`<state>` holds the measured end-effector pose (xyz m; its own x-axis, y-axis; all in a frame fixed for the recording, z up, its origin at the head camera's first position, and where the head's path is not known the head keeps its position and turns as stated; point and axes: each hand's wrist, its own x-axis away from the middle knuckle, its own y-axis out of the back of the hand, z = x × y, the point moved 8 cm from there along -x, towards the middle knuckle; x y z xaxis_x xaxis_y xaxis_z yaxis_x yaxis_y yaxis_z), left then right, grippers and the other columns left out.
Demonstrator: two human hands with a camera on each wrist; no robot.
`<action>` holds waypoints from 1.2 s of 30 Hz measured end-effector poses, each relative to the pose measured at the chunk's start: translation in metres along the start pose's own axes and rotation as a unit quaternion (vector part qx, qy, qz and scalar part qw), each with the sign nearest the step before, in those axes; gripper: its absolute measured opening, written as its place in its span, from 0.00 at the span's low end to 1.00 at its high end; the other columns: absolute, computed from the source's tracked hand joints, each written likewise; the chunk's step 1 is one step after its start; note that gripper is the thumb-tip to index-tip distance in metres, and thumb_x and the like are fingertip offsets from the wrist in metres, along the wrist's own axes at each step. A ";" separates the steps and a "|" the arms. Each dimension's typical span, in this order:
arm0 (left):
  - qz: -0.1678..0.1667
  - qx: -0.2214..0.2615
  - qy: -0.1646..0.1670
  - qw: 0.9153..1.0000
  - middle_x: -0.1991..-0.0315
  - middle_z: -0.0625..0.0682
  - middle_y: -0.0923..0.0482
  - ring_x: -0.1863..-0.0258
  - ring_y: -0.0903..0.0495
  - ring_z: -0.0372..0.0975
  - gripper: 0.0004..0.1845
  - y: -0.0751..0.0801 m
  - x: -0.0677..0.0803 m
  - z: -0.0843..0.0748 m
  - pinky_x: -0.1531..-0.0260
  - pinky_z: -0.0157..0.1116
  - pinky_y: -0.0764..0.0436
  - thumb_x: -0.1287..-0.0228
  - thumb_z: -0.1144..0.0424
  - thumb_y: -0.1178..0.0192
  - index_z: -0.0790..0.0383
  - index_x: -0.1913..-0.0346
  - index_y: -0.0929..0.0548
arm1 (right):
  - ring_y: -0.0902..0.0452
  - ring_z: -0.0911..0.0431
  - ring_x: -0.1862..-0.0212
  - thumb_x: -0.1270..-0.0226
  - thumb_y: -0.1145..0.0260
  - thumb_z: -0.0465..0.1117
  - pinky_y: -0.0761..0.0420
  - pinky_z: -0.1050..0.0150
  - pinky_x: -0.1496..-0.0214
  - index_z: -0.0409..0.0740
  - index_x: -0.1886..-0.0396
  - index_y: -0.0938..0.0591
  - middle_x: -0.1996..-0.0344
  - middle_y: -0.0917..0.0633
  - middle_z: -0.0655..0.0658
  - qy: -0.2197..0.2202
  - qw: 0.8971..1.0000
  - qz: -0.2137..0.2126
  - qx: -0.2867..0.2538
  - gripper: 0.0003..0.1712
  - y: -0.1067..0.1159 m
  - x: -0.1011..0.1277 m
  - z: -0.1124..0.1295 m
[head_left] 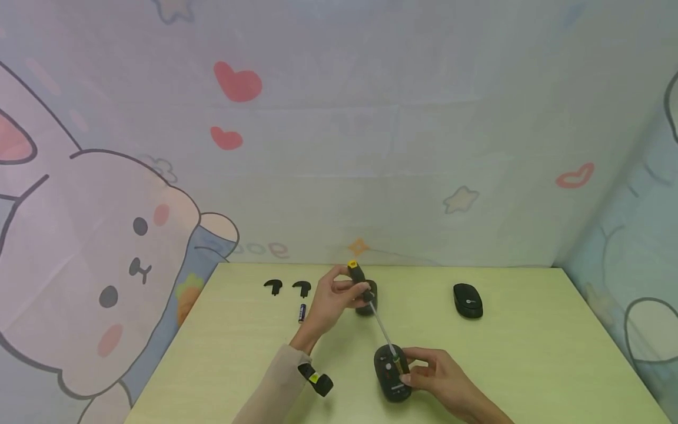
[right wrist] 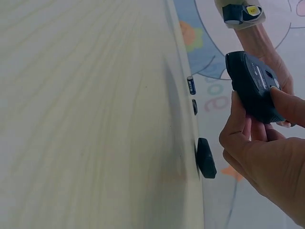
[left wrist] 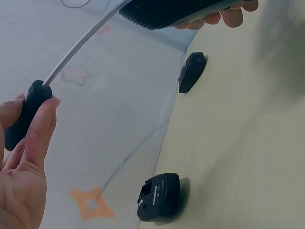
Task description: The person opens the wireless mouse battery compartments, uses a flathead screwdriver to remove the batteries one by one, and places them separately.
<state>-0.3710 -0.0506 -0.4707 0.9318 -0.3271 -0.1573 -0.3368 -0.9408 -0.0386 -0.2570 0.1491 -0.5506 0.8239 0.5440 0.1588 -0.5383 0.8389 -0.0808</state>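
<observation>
— Mouse (head_left: 392,372), black, turned belly-up near the front edge of the bench (head_left: 529,353): who has hold of it?

— The right hand (head_left: 439,377). Its fingers curl round the mouse's right flank, thumb on the upturned underside, which the right wrist view shows more closely. The left hand (head_left: 332,300) is closed round the black handle of a screwdriver (head_left: 371,306), which has a yellow cap at its far end.

— And how do tool and mouse lie to one another?

— The screwdriver's shaft slants from the left hand, farther back on the bench, down and to the right; its tip meets the open recess in the underside, beside what looks like a battery with a yellowish band. The mouse's long axis runs roughly towards and away from the person. The right hand is the nearer of the two; the left reaches it only through the tool.

— Any writing?

— A pale line of print on the underside, too small to read. A second mouse (head_left: 468,300), well apart to the right, bears a small round pale mark, also illegible.

— What else is on the bench?

— A third mouse (head_left: 367,299) just behind the left hand, a loose battery (head_left: 302,312) to its left, and two small black covers (head_left: 273,286) near the back edge.
</observation>
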 end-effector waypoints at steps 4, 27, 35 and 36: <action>-0.015 0.022 0.007 1.000 0.47 0.68 0.12 0.63 0.06 0.42 0.19 0.002 0.001 0.007 0.53 0.45 0.07 0.30 0.62 0.29 0.64 0.43 0.23 | 0.19 0.61 0.60 0.26 0.31 0.36 0.10 0.64 0.48 0.28 0.26 0.29 0.46 0.19 0.45 0.009 1.000 0.008 0.002 0.34 -0.002 0.000 0.000; -0.043 0.045 -0.008 0.998 0.60 0.53 0.08 0.61 0.06 0.41 0.16 0.020 -0.007 -0.047 0.53 0.47 0.07 0.32 0.67 0.29 0.67 0.45 0.17 | 0.11 0.56 0.49 0.29 0.28 0.38 0.09 0.58 0.44 0.22 0.27 0.31 0.40 0.19 0.35 0.002 0.999 -0.033 0.017 0.38 0.006 -0.001 0.006; -0.056 0.009 0.032 0.998 0.59 0.51 0.12 0.59 0.08 0.40 0.19 0.039 -0.008 -0.046 0.50 0.47 0.08 0.31 0.69 0.30 0.72 0.40 0.17 | 0.13 0.54 0.46 0.28 0.28 0.40 0.09 0.56 0.41 0.25 0.26 0.31 0.37 0.20 0.34 -0.030 0.999 -0.038 0.015 0.38 0.010 0.002 0.000; -0.057 0.008 0.037 0.998 0.59 0.52 0.12 0.60 0.08 0.40 0.19 0.041 -0.008 -0.045 0.50 0.47 0.08 0.32 0.69 0.30 0.72 0.41 0.17 | 0.13 0.54 0.46 0.28 0.29 0.40 0.09 0.56 0.41 0.25 0.26 0.31 0.36 0.20 0.34 -0.030 0.999 -0.037 0.013 0.38 0.010 0.002 0.000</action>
<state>-0.3858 -0.0908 -0.4271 0.9715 -0.2244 -0.0770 -0.2296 -0.9709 -0.0679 -0.2607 0.1588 -0.5510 0.8504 0.4770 0.2219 -0.4807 0.8759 -0.0404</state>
